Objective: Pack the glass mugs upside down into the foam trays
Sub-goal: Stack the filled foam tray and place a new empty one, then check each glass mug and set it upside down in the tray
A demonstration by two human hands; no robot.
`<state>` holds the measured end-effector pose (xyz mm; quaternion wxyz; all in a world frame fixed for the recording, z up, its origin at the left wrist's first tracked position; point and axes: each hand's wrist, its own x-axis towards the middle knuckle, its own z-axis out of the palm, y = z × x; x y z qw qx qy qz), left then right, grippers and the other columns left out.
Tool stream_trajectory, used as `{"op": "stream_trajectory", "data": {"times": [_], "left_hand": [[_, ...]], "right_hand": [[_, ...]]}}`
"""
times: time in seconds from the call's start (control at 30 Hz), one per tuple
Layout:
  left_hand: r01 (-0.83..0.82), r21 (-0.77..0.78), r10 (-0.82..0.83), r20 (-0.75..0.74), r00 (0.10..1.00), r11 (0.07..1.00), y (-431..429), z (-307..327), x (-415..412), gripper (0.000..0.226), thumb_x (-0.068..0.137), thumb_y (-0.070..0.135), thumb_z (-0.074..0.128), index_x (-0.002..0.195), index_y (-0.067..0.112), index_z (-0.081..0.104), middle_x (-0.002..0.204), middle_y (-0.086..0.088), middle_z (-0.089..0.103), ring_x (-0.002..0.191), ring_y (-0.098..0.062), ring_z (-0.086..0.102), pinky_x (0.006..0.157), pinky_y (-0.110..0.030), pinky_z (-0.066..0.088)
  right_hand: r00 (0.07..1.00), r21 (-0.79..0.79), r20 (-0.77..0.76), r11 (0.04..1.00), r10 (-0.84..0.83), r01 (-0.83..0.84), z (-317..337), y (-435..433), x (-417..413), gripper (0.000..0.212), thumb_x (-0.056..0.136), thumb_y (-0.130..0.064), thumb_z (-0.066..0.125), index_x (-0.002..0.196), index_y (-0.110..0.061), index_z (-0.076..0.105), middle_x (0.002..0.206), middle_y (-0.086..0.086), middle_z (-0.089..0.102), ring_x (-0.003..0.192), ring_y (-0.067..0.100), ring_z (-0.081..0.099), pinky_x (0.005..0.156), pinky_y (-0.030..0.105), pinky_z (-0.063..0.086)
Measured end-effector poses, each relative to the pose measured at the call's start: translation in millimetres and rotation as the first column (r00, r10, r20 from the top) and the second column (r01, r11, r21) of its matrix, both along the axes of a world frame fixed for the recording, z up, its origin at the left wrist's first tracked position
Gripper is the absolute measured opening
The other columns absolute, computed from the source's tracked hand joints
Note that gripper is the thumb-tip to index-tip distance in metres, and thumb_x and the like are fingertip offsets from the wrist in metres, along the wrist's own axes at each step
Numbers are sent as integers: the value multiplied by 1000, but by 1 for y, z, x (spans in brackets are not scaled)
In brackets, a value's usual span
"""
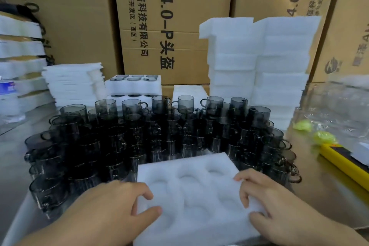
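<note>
A white foam tray with several round hollows lies at the near edge of the metal table, all hollows bare. My left hand grips its left edge, thumb on top. My right hand grips its right edge, fingers curled over the side. A dense crowd of smoky grey glass mugs with handles stands behind and on both sides of the tray, stacked in layers. At the back a filled foam tray holds mugs upside down, on top of another filled tray.
Tall stacks of foam trays rise at the back right, flat foam sheets at the back left. Cardboard boxes wall the back. A yellow tool and clear plastic bags lie right; a water bottle stands left.
</note>
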<state>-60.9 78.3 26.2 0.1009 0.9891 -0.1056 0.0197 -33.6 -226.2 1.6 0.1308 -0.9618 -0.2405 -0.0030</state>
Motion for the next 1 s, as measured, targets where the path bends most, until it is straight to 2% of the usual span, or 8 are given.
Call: {"op": "stream_trajectory", "data": {"times": [0.1, 0.2, 0.27, 0.43, 0.6, 0.73, 0.83, 1.0], "left_hand": [[-29, -58, 33, 58, 998, 998, 6, -8, 12, 38, 73, 78, 38, 96, 54, 56, 82, 33, 59, 75, 9, 56, 71, -13, 45], [-60, -129, 74, 103, 992, 990, 5, -15, 24, 29, 78, 67, 46, 82, 43, 62, 71, 32, 57, 64, 5, 53, 55, -17, 37], [-79, -192, 106, 135, 985, 978, 2, -20, 32, 25, 81, 60, 51, 72, 38, 61, 62, 35, 52, 55, 1, 49, 50, -19, 30], [-99, -371, 188, 214, 958, 923, 4, -34, 49, 26, 82, 41, 62, 60, 29, 56, 48, 21, 50, 50, -2, 46, 51, -23, 31], [-45, -493, 207, 278, 938, 869, 9, -43, 60, 32, 83, 31, 66, 53, 23, 55, 42, 11, 42, 45, -10, 40, 51, -25, 32], [102, -477, 99, 378, 920, 873, -4, -38, 71, 12, 82, 31, 62, 70, 33, 64, 73, 19, 54, 66, -4, 50, 60, -24, 39], [155, -409, 2, 358, 934, 899, -12, -41, 79, 13, 84, 24, 64, 92, 31, 72, 93, 27, 58, 93, 2, 52, 84, -23, 41], [71, -600, 29, 156, 987, 797, -17, -53, 80, 33, 81, 35, 53, 54, 48, 67, 77, 10, 73, 90, -11, 51, 83, -24, 37]], "right_hand": [[999, -28, -20, 999, -35, 35, 3, 3, 0, 12, 77, -32, 44, 80, -42, 37, 124, -39, 15, 116, -11, 32, 95, 43, 38], [1000, -49, 16, 999, 26, -25, 8, 3, 2, 18, 77, -28, 47, 82, -41, 37, 121, -40, 14, 111, -11, 31, 80, 9, 33], [997, -33, 15, 997, 70, -69, 16, 4, 7, 27, 77, -18, 50, 85, -40, 38, 119, -41, 15, 115, -11, 24, 81, 2, 26], [995, 137, 97, 990, 32, -45, 53, 21, 25, 37, 76, -1, 50, 84, -38, 48, 109, -27, 43, 109, -2, 37, 89, 18, 34], [981, 235, 184, 966, 65, -108, 68, 77, 58, 24, 82, -10, 51, 74, -32, 56, 85, -17, 54, 76, -2, 50, 62, 10, 37], [984, 147, 159, 984, 82, -105, 58, 126, 103, 23, 87, -9, 52, 88, -27, 66, 93, -10, 65, 77, 8, 54, 68, 22, 41], [996, 109, 44, 991, 76, -80, 39, 153, 130, 22, 88, -10, 58, 100, -22, 71, 100, -5, 67, 91, 14, 60, 80, 25, 47], [987, 138, -150, 990, 53, -32, 18, 162, 146, 21, 89, -14, 56, 95, -22, 74, 100, -7, 71, 91, 13, 63, 83, 27, 52]]}}
